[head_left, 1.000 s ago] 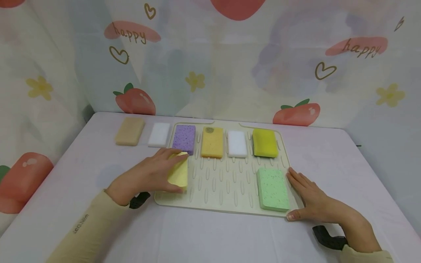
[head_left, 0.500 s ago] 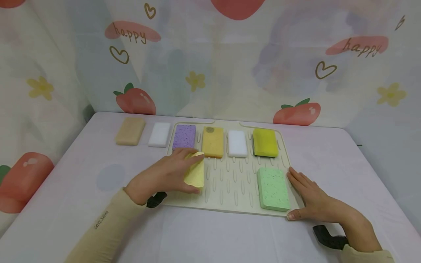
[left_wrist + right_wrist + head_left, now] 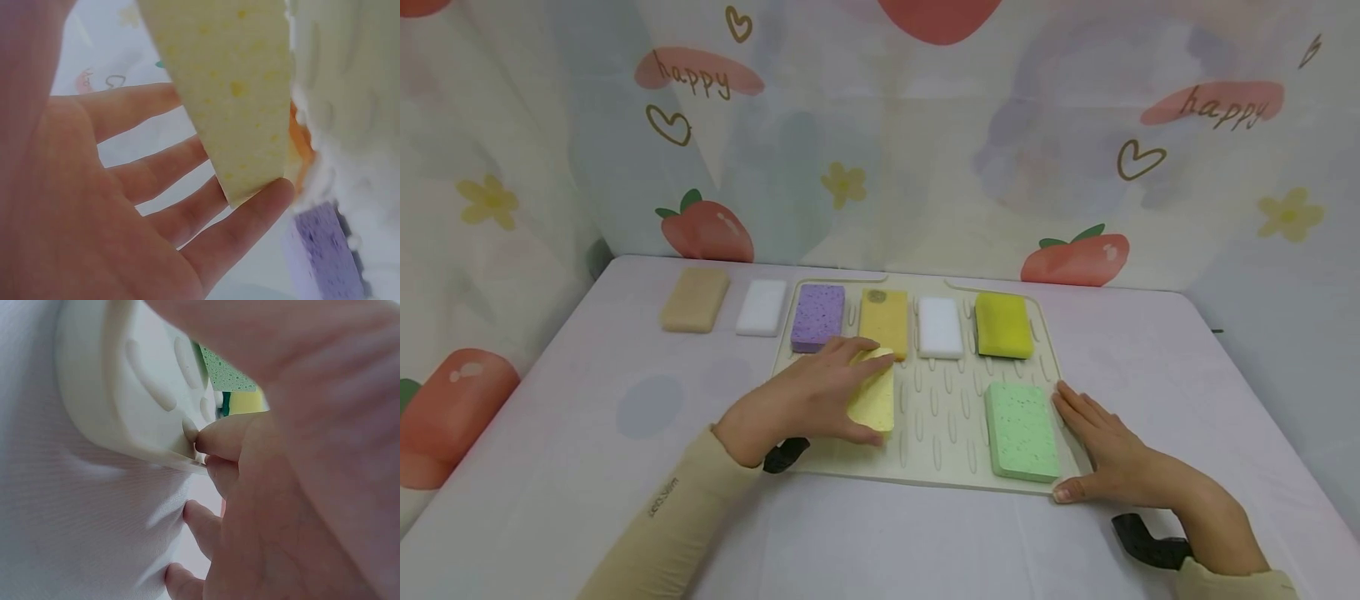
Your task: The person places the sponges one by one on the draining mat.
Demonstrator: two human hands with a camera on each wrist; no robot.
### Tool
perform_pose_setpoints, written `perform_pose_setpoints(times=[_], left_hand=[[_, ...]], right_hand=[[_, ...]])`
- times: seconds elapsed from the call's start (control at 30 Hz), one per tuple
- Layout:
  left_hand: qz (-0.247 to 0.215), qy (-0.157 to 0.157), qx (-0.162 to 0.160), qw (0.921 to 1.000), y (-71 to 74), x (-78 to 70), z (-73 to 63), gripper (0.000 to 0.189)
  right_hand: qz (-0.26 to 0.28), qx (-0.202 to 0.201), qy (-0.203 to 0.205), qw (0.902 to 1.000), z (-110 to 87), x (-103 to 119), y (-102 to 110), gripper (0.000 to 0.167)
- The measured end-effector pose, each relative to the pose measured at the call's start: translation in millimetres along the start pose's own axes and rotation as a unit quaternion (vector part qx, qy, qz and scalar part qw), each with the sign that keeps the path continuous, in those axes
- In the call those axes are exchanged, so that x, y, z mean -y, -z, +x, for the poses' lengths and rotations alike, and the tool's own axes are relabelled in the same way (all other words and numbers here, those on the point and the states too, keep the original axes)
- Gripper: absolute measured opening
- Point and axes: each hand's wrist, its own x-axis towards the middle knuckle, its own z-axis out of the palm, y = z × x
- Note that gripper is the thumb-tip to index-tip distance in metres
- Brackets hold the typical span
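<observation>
My left hand (image 3: 808, 404) holds a pale yellow sponge (image 3: 874, 404) by its two ends, thumb at the near end and fingers at the far one. In the left wrist view the pale yellow sponge (image 3: 231, 94) spans the hand, a fingertip curled over its corner. It is over the left half of the cream ribbed mat (image 3: 925, 467), in front of the orange-yellow sponge (image 3: 883, 321). At the mat's right edge rests my right hand (image 3: 1120, 462), fingers extended and holding nothing. Its fingertips touch the mat's rim (image 3: 119, 434) in the right wrist view. A green sponge (image 3: 1022, 433) lies just beside it.
Along the mat's back row lie a purple sponge (image 3: 817, 318), a white sponge (image 3: 940, 327) and a bright yellow sponge (image 3: 1003, 325). Left of the mat, a tan sponge (image 3: 695, 300) and another white sponge (image 3: 762, 307) sit on the white tablecloth (image 3: 925, 550).
My left hand has carried the pale yellow sponge rightward over the mat, from in front of the purple sponge to in front of the orange-yellow one. My right hand stays put.
</observation>
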Motion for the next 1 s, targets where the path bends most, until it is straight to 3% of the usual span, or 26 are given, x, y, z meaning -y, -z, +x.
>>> perform_pose_setpoints(times=[0.37,0.7,1.0], left_hand=[[-0.001,-0.024,0.003,0.9997,-0.2,-20.3,12.4,0.096],[-0.002,-0.025,0.028,0.9993,0.0,-38.4,24.5,0.097],[0.027,-0.044,0.014,0.9986,-7.1,-49.6,31.9,0.098]], right_hand=[[-0.006,-0.002,-0.001,1.0,-0.5,1.5,-0.3,0.13],[-0.007,-0.003,0.003,1.0,0.7,-1.3,-0.7,0.13],[-0.009,0.001,-0.004,1.0,0.7,-1.4,-1.1,0.13]])
